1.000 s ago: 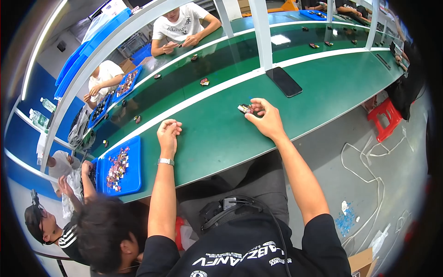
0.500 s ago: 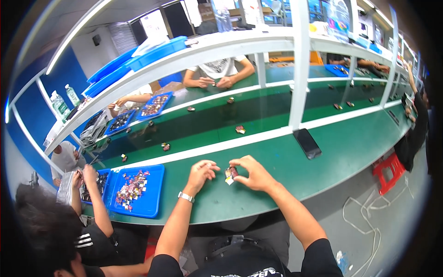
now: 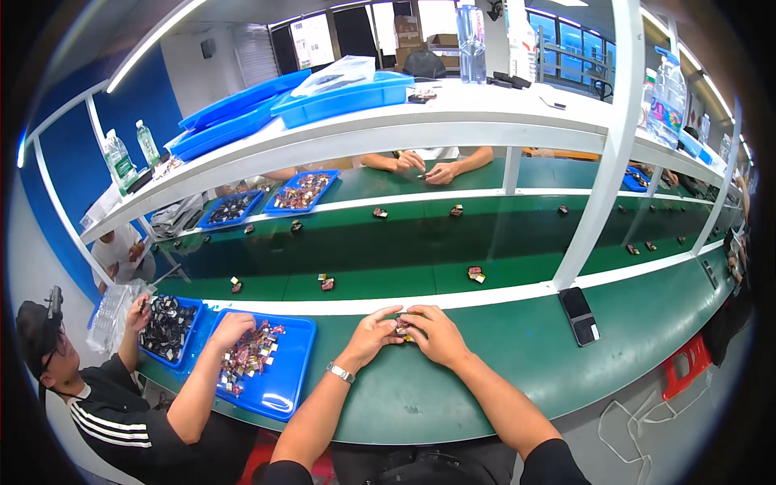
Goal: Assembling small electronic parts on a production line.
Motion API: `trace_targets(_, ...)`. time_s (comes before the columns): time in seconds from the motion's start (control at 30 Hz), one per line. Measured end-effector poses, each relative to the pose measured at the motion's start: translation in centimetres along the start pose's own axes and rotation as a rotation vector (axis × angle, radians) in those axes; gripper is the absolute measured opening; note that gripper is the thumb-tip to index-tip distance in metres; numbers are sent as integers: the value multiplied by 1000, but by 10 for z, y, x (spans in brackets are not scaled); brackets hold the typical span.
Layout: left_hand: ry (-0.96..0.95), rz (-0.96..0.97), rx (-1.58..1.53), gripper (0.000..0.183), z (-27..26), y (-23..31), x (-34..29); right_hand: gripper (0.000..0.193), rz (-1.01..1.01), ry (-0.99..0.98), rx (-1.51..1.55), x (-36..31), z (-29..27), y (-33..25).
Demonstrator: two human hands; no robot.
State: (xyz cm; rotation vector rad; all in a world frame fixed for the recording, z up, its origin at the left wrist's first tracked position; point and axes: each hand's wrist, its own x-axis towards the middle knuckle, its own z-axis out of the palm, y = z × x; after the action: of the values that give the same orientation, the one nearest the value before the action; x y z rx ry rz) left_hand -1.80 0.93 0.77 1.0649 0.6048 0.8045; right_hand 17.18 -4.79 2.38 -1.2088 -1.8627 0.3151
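Note:
My left hand (image 3: 372,337) and my right hand (image 3: 437,335) meet over the green bench, fingers curled around one small reddish-brown part (image 3: 402,330) with pale yellow bits. The fingers cover most of the part, so its exact kind does not show. Both hands are closed on it, thumbs towards each other. To the left of my left forearm lies a blue tray (image 3: 293,388) with a heap of similar small reddish parts (image 3: 252,354). A co-worker's hand (image 3: 235,328) reaches into that heap.
Another blue tray (image 3: 194,343) holds black parts, beside the seated co-worker (image 3: 113,396). A dark phone (image 3: 579,315) lies at right by a white shelf post (image 3: 602,162). Beyond a white rail, several small parts, one a reddish part (image 3: 475,273), sit on the green belt (image 3: 388,267).
My hands have come together; the part, earlier in my right hand alone, is now between both. The co-worker's hand has moved into the tray of reddish parts. The view has shifted.

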Motion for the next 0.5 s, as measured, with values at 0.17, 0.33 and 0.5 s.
trace_targets(0.17,-16,8,108,36,-4,-4,-2,18,-32,-38,-35,5,2,-2)
trace_targets(0.33,-34,47,149,30,0,-2,-4,17,-82,-82,-40,7,0,4)
trace_targets(0.5,-66,55,126,31,-5,-6,-6,13,-35,-77,1,4,3,3)
